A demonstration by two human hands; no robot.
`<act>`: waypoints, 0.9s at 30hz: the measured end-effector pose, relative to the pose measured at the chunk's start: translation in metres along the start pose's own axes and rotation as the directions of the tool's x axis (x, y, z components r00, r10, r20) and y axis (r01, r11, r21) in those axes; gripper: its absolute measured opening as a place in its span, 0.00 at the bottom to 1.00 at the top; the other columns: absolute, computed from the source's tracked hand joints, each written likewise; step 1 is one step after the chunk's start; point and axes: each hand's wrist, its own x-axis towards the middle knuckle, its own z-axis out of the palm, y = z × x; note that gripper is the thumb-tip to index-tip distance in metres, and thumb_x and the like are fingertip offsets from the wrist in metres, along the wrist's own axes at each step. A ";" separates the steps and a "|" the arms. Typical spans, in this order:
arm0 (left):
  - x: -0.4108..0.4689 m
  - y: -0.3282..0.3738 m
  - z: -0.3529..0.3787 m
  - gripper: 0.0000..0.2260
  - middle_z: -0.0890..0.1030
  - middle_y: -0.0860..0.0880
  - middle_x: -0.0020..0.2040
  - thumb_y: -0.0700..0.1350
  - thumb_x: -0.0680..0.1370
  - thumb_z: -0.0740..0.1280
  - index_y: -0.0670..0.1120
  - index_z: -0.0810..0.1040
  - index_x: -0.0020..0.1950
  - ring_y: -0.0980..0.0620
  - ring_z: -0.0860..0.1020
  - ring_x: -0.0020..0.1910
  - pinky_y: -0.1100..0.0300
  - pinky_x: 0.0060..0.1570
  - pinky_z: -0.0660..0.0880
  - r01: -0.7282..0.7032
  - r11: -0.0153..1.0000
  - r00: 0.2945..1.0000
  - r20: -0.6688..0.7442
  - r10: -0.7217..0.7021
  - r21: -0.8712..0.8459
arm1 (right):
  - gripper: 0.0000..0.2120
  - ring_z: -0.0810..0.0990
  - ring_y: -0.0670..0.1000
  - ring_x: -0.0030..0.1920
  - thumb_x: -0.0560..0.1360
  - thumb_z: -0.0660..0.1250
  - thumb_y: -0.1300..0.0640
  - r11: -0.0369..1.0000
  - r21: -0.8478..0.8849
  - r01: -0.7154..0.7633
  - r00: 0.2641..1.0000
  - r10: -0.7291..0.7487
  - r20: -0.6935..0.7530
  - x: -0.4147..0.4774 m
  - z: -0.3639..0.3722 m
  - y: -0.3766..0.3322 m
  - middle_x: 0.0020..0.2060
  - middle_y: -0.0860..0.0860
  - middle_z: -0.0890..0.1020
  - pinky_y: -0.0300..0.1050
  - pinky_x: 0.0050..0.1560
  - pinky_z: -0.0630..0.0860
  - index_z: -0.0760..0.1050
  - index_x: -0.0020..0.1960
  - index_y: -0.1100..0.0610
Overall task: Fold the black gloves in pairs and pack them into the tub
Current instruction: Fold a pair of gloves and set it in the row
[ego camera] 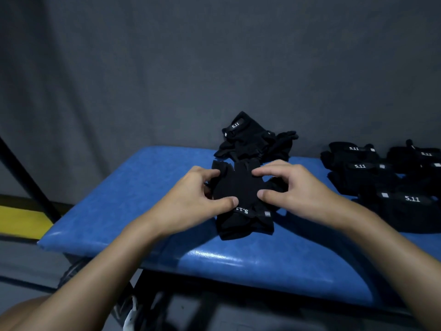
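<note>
Blue padded bench (pixel 143 211) against grey wall (pixel 214 56). At centre, black glove pair (pixel 241 194) pinched by left hand (pixel 191 194) and right hand (pixel 300 189), thumbs against curled fingertips. Mid-fold, likely. Next: double over squarely, then find tub, not in view.

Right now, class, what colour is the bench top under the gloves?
The bench top is blue; head view.

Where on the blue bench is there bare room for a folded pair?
Free: left part of the bench, left of the left hand; the near strip in front of the held gloves. Crowded: glove stacks at right, loose pile behind.
</note>
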 end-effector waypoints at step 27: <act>-0.011 -0.002 0.007 0.26 0.71 0.64 0.62 0.68 0.74 0.57 0.61 0.74 0.68 0.61 0.67 0.65 0.55 0.67 0.64 -0.396 0.857 0.917 0.201 0.346 0.331 | 0.09 0.80 0.46 0.46 0.76 0.70 0.55 0.981 0.003 -0.196 0.980 0.196 -0.036 0.006 -0.007 0.024 0.45 0.47 0.83 0.37 0.45 0.71 0.79 0.55 0.47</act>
